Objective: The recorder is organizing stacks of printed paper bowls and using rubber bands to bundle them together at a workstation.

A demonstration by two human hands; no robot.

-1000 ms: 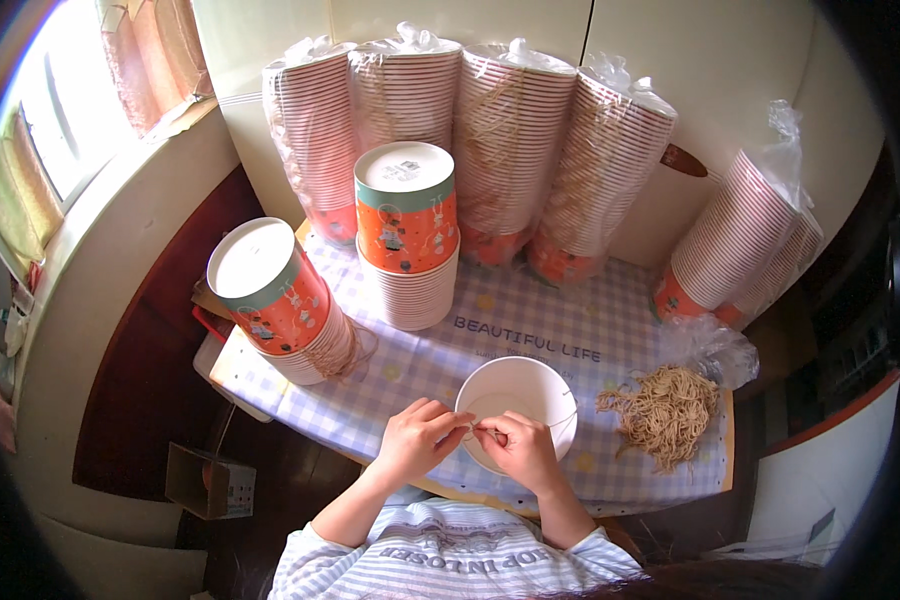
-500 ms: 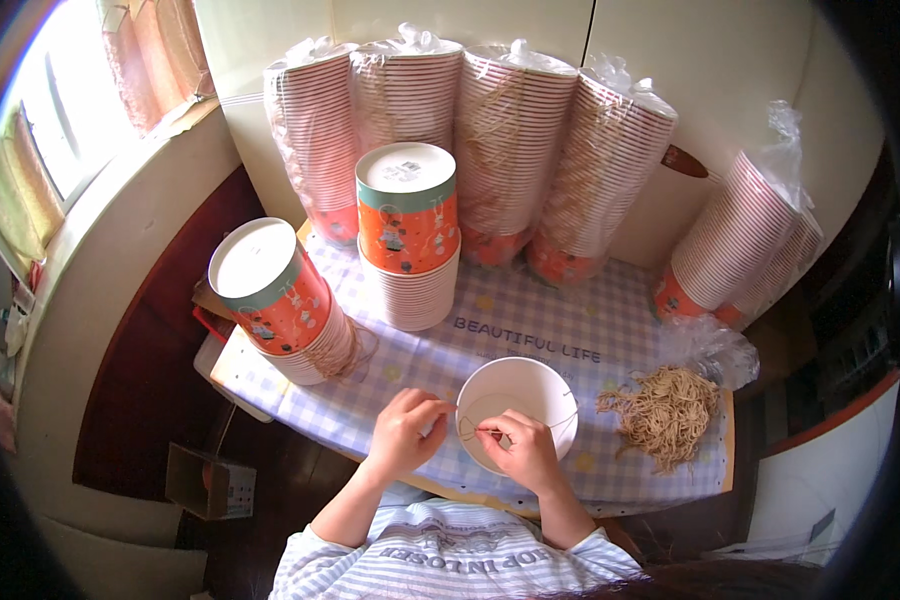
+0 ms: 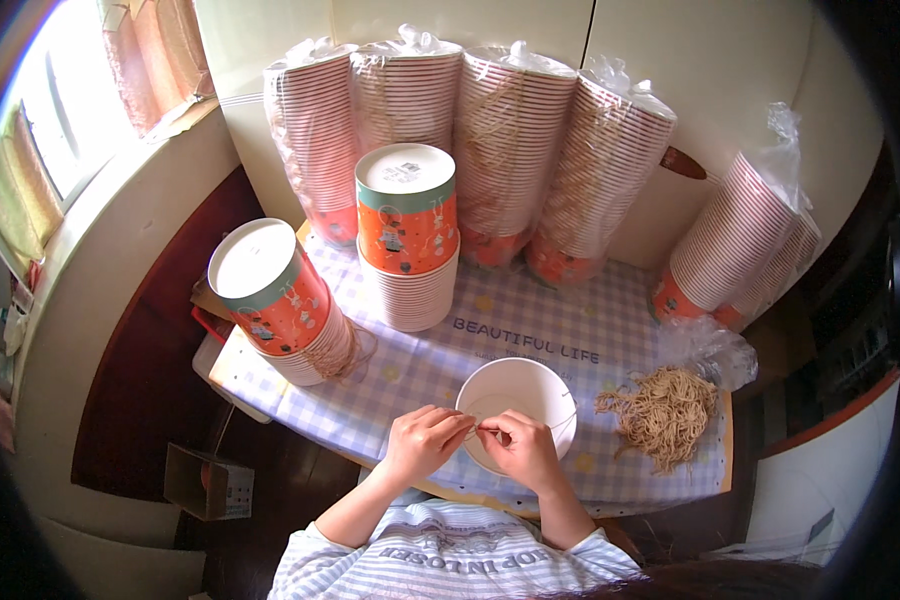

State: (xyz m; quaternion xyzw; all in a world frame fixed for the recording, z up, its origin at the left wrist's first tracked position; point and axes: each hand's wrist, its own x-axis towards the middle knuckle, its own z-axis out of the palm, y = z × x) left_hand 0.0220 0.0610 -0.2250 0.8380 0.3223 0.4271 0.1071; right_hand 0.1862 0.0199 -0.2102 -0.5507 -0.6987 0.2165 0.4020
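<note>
Directly in front of me a white paper bucket [image 3: 538, 385] stands with its open mouth up. A thin cord runs across its far right wall, and a pale loop shows inside. Over the near left rim my right hand [image 3: 522, 450] pinches the thin cord. My left hand [image 3: 425, 440] is closed beside it, its fingertips meeting the right hand's at the cord. The fingers cover most of the pinched end. To the right lies a loose heap of tan cords [image 3: 665, 415].
Two stacks of upside-down orange buckets, one at the left [image 3: 288, 300] and one behind it [image 3: 407, 225], stand on the checked tablecloth [image 3: 420, 350]. Tan cords hang on the left stack. Several bagged bucket stacks [image 3: 515, 150] line the back. Another bagged stack [image 3: 735, 235] leans at the right, beside crumpled clear plastic [image 3: 720, 350].
My left hand has moved right, from beside the bucket to its near rim, and its fingers have closed at the cord. My right hand has barely shifted.
</note>
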